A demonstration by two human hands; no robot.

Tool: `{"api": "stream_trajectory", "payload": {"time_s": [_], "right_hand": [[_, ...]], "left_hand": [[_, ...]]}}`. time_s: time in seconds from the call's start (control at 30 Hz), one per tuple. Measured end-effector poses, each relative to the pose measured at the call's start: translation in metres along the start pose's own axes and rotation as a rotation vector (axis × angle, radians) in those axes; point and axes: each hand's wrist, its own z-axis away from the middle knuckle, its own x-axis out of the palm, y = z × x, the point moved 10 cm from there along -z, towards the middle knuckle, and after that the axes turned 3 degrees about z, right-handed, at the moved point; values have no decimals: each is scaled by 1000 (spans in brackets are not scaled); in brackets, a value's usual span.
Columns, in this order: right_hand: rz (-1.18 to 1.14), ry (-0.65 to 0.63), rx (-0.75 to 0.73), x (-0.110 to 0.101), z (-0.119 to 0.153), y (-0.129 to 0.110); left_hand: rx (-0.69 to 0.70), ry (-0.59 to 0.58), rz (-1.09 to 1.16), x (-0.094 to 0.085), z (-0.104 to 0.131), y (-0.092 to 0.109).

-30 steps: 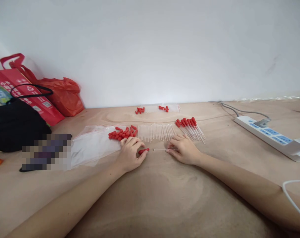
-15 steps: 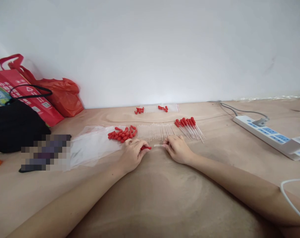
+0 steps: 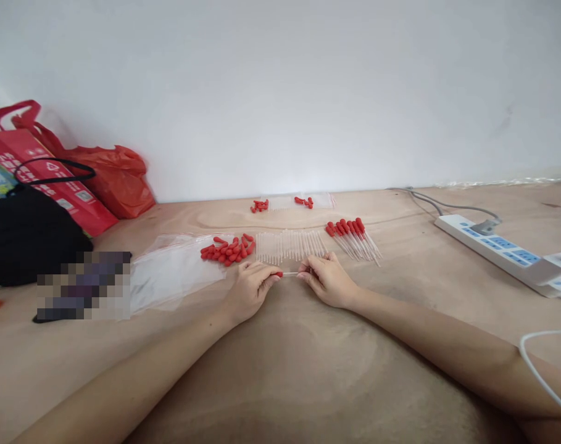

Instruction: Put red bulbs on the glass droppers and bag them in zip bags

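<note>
- One crinkly red plastic bag (image 3: 118,179) is slumped over on the left, up against the wall, on the pale wooden desk (image 3: 280,370).
- Then some flat clear plastic bags (image 3: 176,265), with a loose heap of small red rubber bulbs (image 3: 224,250) at their right end, just past the left fingers.
- Left hand (image 3: 251,288): thumb and fingertips pinched around a single red rubber bulb (image 3: 279,274). Most of it's buried in the grip, only the right-hand end pokes out, facing the other hand.
- Right off that end there's a thin clear plastic tube (image 3: 290,274), lying crosswise, left to right. Bulb and tube look pretty much in line, end to end. They look like they're touching, but I honestly can't tell if the tube tip is inside the bulb or only up against it.
- Just beyond that pair, a row of loose clear tubes (image 3: 289,245) sits side by side, pointing away from the person, so roughly crosswise to the held one.
- Right hand (image 3: 329,282): fingertips closed on the tube's right part, so this one's the nearer hand for the tube, left is nearer for the bulb. The tube's far end is hidden in there.
- Past the right hand, a slanted bunch of red-capped tubes (image 3: 360,225), bulbs at the far end.
- Far right, a white power strip (image 3: 493,243), well apart from both hands.
</note>
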Motion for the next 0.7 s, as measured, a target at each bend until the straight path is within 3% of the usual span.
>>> {"api": "stream_trajectory", "payload": {"time_s": [0.23,0.7], "right_hand": [[-51,-13,-54,-1,-1,-1],[159,22,-147,-4,3,-21]], "left_hand": [[47,-21,36,1,0,6],[120,-10,-18,1,2,14]]}}
